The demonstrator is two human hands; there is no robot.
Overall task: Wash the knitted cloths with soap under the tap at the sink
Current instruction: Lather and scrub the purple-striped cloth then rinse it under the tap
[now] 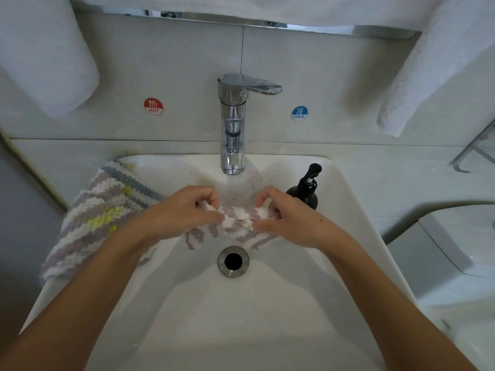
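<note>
Left hand (184, 212) and right hand (286, 218) each pinch an end of the striped cloth (235, 226). It stretches left-to-right between them, just below the tap (232, 162), over the drain (233, 261).

mauve-white striped cloth (235, 223), black soap bottle (305, 188)

basin front (235, 311): open | right: soap bottle (305, 187) | above: tap (232, 124)

We see a polished chrome tap (232, 124) above a glossy white ceramic sink (267, 303); beside it lie nubby knitted cloths (101, 212), a shiny dark pump bottle (305, 188) and fluffy terry towels (45, 54).
</note>
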